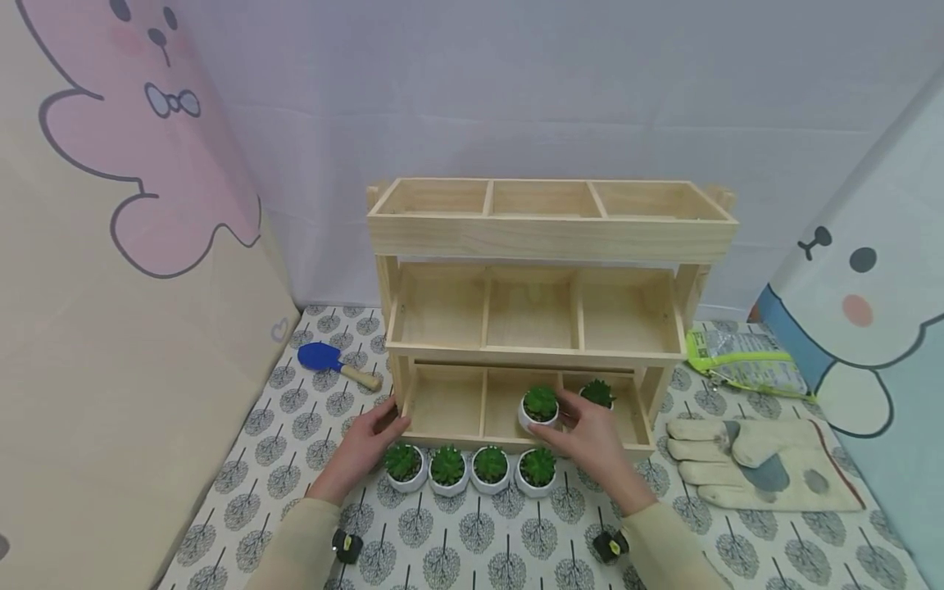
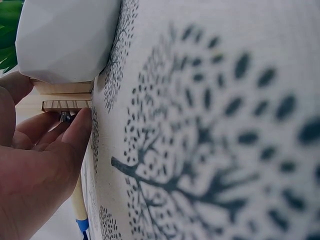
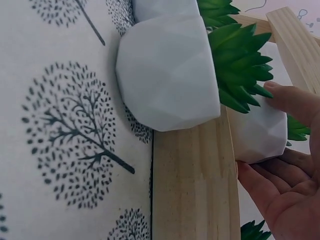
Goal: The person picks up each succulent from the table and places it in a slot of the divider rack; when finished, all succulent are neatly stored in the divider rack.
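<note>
So the right hand has its thumb and fingers pinched round a potted succulent, upright, in the middle compartment of the bottom tier of this wooden rack, over near the right divider. Can't tell if its base touches the floor of the compartment. The left hand grips the rack's bottom left corner, thumb and fingers either side of the end panel, probably to steady it.

Looks to me like the placing step: one more succulent already sits in the bottom right compartment, and four white pots stand in a row on the worktop, just in front of the rack's front edge. Both upper tiers hold nothing yet, so I'd call it early days.

Next move, imo, calls for lowering the pot straight down, keeping it level and off that divider, then loosening the fingers without snagging leaves. The trowel by the worktop's left edge and the gloves near the right one lie untouched.
</note>
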Tool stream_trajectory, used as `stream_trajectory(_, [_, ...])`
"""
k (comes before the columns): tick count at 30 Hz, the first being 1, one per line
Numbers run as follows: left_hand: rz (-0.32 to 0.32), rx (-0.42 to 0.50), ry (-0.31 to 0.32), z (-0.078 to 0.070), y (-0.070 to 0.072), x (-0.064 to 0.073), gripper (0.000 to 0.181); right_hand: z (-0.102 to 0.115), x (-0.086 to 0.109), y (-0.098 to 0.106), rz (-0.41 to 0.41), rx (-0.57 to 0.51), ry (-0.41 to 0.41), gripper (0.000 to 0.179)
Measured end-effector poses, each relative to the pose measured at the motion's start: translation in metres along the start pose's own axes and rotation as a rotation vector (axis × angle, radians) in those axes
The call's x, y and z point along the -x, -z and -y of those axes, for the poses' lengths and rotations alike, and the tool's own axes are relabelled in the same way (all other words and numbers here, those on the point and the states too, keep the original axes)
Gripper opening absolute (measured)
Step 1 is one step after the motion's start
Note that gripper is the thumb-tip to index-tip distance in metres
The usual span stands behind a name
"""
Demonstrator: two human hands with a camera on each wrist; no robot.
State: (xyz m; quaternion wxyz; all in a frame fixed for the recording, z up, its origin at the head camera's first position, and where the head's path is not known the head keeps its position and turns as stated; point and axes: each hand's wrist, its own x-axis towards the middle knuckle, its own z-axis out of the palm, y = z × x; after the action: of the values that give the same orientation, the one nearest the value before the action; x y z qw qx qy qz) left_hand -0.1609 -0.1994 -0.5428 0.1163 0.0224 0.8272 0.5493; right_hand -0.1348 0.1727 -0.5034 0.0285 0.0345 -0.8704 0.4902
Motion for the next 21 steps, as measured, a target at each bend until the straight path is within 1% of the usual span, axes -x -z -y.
stream_trajectory(5, [-0.002,-0.008,0.001,0.002,0.0,-0.001,0.071,0.004,-0.008,-0.006,0.012,0.021,0.022,0.075])
stream_trajectory(7, [-0.002,-0.015,0.002,0.002,0.0,-0.002,0.071,0.006,-0.011,-0.008,0.013,0.052,0.037,0.073])
stream_trajectory(10, [-0.002,-0.026,0.002,0.002,0.0,-0.002,0.071,0.007,-0.015,-0.012,0.014,0.133,0.058,0.072])
stream_trajectory(14, [-0.006,-0.036,0.002,0.002,0.0,-0.003,0.071,0.006,-0.019,-0.016,0.024,0.202,0.084,0.071])
stream_trajectory(21, [-0.005,-0.038,0.009,0.004,-0.001,-0.004,0.07,0.003,-0.026,-0.022,0.051,0.25,0.11,0.073])
